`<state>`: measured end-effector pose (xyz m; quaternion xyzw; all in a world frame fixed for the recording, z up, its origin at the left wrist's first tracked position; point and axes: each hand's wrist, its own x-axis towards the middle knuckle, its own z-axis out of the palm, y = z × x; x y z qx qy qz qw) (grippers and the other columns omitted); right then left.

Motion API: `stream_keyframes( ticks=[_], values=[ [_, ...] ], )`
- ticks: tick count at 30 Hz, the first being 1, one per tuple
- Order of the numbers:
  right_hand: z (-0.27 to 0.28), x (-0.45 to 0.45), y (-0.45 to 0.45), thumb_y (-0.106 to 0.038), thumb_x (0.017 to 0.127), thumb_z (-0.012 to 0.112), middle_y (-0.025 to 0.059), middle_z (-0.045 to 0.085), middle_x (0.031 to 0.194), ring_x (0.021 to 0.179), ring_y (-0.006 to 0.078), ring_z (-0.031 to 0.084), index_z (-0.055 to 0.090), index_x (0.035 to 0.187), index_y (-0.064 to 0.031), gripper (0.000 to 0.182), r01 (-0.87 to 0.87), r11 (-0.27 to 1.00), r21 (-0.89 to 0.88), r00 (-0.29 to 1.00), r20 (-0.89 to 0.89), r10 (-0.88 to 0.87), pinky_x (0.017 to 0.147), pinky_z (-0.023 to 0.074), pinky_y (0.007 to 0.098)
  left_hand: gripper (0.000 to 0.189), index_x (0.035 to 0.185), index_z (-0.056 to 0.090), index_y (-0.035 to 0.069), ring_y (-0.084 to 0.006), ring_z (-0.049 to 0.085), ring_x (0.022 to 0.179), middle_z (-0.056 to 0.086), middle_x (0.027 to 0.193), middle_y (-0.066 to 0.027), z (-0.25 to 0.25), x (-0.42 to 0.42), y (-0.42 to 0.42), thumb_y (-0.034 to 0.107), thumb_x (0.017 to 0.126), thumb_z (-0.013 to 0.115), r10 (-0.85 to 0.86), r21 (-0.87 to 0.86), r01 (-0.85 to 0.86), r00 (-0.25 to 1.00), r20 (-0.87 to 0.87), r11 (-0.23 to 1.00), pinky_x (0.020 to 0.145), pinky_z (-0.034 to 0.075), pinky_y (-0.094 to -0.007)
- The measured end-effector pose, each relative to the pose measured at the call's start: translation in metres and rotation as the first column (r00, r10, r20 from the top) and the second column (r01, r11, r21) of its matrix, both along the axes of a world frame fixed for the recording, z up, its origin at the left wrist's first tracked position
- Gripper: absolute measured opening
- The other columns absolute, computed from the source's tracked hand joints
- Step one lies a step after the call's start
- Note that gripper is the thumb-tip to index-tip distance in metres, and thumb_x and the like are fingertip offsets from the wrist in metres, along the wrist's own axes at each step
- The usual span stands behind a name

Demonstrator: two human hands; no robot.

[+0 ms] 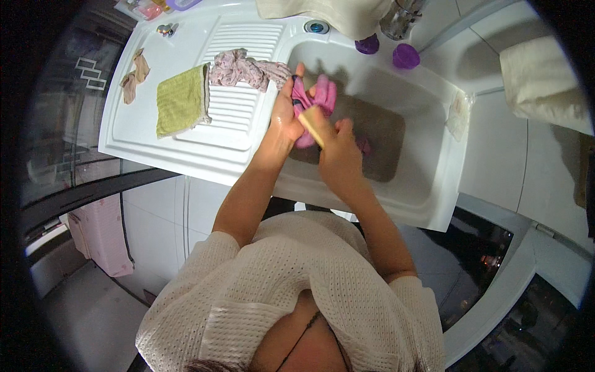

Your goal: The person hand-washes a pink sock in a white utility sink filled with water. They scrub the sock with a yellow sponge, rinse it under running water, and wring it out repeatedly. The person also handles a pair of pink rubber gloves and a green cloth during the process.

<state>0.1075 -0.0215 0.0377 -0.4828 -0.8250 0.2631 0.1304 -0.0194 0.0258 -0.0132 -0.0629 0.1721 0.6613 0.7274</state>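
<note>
My left hand (284, 114) holds a wet pink cloth item (327, 93) with dark trim, possibly a sock, above the basin. The palm is turned up under the fabric. My right hand (341, 153) grips a pale yellow block (312, 124) against the cloth; blur hides whether it is a soap bar or a brush. Below both hands is the white laundry sink (427, 186), holding murky water (372, 162). Another pink piece (364, 145) lies in that water, partly behind my right hand.
On the ribbed washboard (228, 116) are a crumpled floral cloth (241, 69) and a folded green towel (182, 101). Beige socks (135, 76) lie further left. Two purple cups (406, 56) stand by the back rim. A cream towel (544, 83) hangs at right.
</note>
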Motion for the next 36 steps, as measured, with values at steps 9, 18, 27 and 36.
stream_keyframes(
  ticks=[9,18,27,36],
  values=[
    [-0.024,-0.008,0.006,-0.001,0.065,0.047,0.0202,0.035,0.099,0.087,0.0371,0.043,0.032,0.118,-0.0092,0.056,-0.026,0.99,0.142,0.998,-0.052,0.033,0.071,0.0402,0.0404,0.035,0.114,0.037,0.025,-0.0361,0.045,0.091,0.046,0.102,-0.016,-0.002,0.007,-0.006,0.035,0.085,0.019,-0.081,0.093,0.08,0.997,0.007,0.993,0.079,0.036,-0.0478],
    [-0.033,0.101,0.062,-0.004,0.068,0.045,0.0183,0.035,0.096,0.082,0.032,0.046,0.031,0.12,-0.0105,0.055,0.362,0.86,0.36,0.883,0.162,-0.44,0.07,0.0414,0.0382,0.033,0.105,0.045,0.024,-0.0332,0.044,0.096,0.046,0.104,-0.0158,0.001,0.004,-0.003,0.039,0.085,0.023,0.01,-0.029,-0.009,0.999,0.049,1.0,0.083,0.034,-0.0458],
    [-0.061,0.206,0.156,-0.01,0.066,0.053,0.0188,0.035,0.102,0.087,0.0331,0.044,0.031,0.116,-0.0085,0.054,0.598,0.651,0.468,0.556,0.343,-0.757,0.071,0.0413,0.038,0.042,0.104,0.039,0.014,-0.023,0.053,0.073,0.053,0.075,-0.011,0.011,0.018,-0.004,0.044,0.075,0.046,-0.094,0.021,0.101,0.967,-0.238,0.995,0.065,0.045,-0.0369],
    [-0.062,0.208,0.159,-0.028,0.069,0.054,0.0169,0.04,0.106,0.097,0.0356,0.037,0.032,0.116,-0.0122,0.055,0.535,0.602,0.593,0.533,0.316,-0.785,0.08,0.0288,0.0492,0.03,0.103,0.045,0.005,-0.0171,0.053,0.065,0.052,0.068,-0.0055,0.009,0.032,-0.003,0.015,0.076,0.053,-0.154,-0.079,0.133,0.894,-0.421,0.988,0.07,0.046,-0.0336]
  ],
)
